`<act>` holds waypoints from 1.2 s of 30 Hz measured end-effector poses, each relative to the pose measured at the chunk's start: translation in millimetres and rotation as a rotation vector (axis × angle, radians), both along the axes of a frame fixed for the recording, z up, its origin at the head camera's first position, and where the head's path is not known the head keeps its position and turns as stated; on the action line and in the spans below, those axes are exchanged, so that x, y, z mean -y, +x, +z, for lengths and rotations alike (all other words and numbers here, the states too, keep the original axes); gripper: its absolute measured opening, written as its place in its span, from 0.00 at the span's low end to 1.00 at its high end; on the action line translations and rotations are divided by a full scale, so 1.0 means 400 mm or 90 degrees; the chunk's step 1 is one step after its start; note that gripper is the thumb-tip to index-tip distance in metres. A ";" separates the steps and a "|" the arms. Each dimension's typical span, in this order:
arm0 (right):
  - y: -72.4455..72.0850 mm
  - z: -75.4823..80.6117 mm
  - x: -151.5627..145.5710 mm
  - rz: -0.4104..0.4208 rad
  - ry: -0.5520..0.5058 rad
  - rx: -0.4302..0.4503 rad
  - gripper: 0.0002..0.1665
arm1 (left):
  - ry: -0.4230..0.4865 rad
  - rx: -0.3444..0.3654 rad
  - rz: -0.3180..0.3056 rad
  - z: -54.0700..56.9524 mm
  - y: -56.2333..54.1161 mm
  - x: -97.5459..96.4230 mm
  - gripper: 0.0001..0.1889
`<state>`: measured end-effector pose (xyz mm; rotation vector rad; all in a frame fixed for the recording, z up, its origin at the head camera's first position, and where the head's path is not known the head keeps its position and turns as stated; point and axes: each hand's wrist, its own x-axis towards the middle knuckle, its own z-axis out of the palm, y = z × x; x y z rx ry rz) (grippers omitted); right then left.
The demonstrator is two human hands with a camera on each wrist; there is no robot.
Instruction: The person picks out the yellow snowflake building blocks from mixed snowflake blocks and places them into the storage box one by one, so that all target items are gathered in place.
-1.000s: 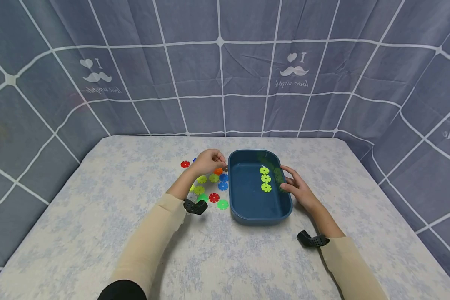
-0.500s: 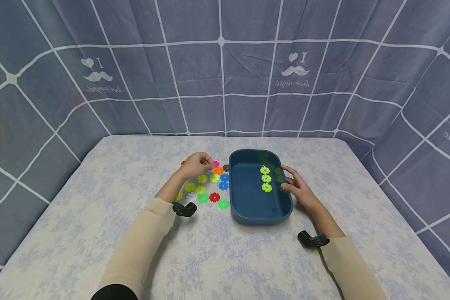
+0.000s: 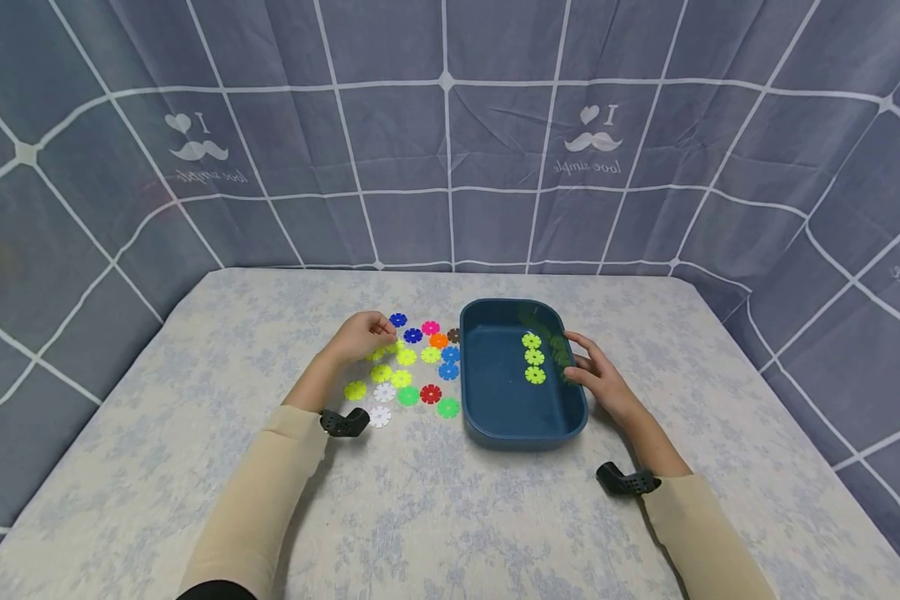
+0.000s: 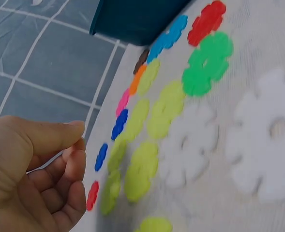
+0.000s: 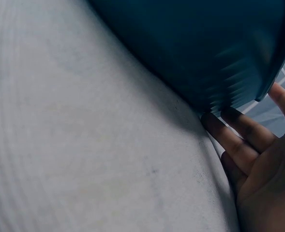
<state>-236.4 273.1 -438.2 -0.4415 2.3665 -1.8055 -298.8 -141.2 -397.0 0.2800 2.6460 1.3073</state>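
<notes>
My left hand (image 3: 362, 335) hovers over the left part of a spread of flower-shaped plastic discs. In the left wrist view, its thumb and index fingertip meet, the other fingers are curled, and nothing shows between them. Nearest below are several yellow discs (image 4: 141, 171) and a dark blue disc (image 4: 101, 157). My right hand (image 3: 602, 379) holds the right side of a dark blue bin (image 3: 523, 437), thumb at the rim and fingers against the outer wall (image 5: 181, 53). Inside the bin, three yellow discs (image 3: 534, 357) lie in a row near that side.
Other discs lie left of the bin: a red disc (image 3: 431, 393), green discs (image 3: 447, 407), white discs (image 3: 379, 416), light blue, pink, orange and brown ones. The patterned table (image 3: 435, 517) reaches back to a grey checked curtain (image 3: 412, 167).
My left hand has moved left from beside the bin's edge to over the yellow discs, uncovering the pink, dark blue and white discs. The right hand and the bin have stayed put.
</notes>
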 end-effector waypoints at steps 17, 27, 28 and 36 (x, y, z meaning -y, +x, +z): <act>0.004 0.002 -0.004 0.007 -0.001 -0.007 0.38 | 0.001 0.018 0.103 -0.065 0.020 0.076 0.12; 0.008 0.006 0.002 0.005 -0.005 -0.002 0.37 | -0.016 -0.021 0.087 -0.082 0.026 0.071 0.16; 0.008 0.006 0.003 0.006 -0.004 -0.002 0.37 | -0.017 -0.025 0.084 -0.083 0.027 0.073 0.16; 0.009 0.008 0.001 0.008 0.008 -0.013 0.37 | -0.046 -0.052 0.068 -0.084 0.038 0.072 0.16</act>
